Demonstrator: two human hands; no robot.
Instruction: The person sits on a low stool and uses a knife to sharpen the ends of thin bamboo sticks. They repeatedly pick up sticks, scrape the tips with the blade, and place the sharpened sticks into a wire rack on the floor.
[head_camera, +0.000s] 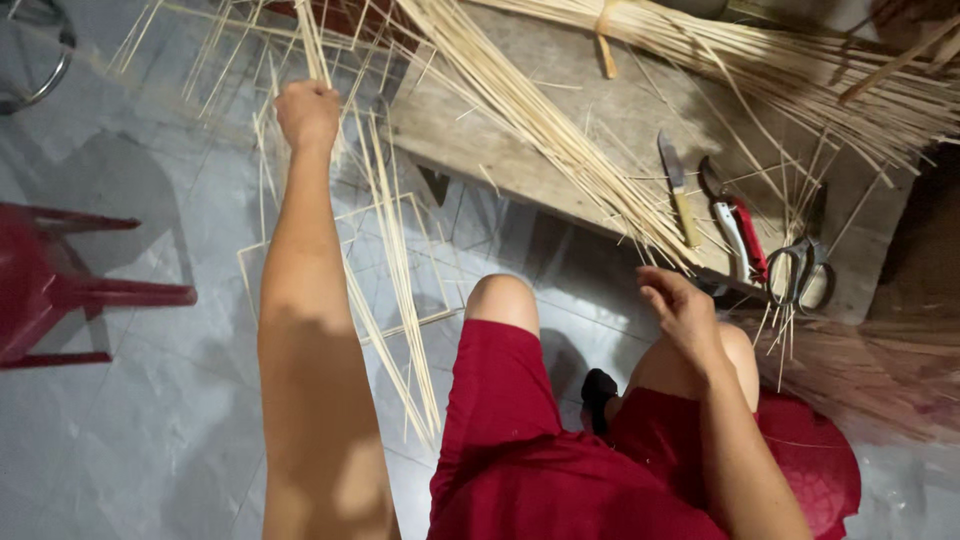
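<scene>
No packages, labels, signs or screens are showing anywhere in this view
</scene>
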